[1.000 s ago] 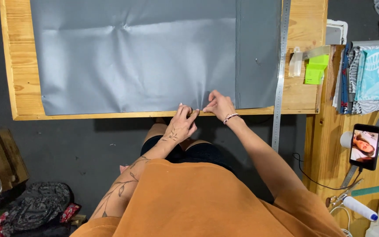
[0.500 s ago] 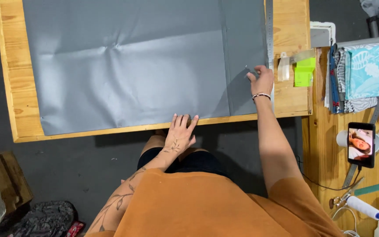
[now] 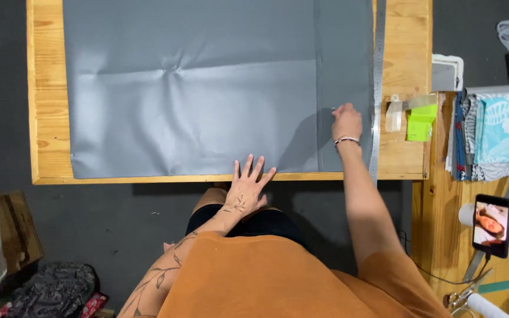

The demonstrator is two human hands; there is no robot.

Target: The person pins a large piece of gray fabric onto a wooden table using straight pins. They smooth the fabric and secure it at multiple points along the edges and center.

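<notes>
A large grey sheet [image 3: 195, 88] lies spread over a wooden table [image 3: 45, 118]. My left hand [image 3: 250, 184] rests flat with fingers spread on the sheet's near edge. My right hand [image 3: 347, 121] reaches further in, near the sheet's right side, fingers closed on a small pale marker [image 3: 333, 109] whose tip touches the sheet beside a vertical fold line. A long metal ruler [image 3: 377, 82] lies just right of that hand, along the sheet's right edge.
Right of the ruler sit a small clear bottle [image 3: 393, 113] and green sticky notes [image 3: 421, 122]. A side table holds folded patterned fabrics [image 3: 502, 129], a phone on a stand [image 3: 491, 225] and scissors [image 3: 458, 298]. Bags lie on the dark floor [image 3: 54, 291] at left.
Both hands were pinched together at the sheet's near edge. My right hand has since gone up and right to the fold line; my left hand has flattened on the edge.
</notes>
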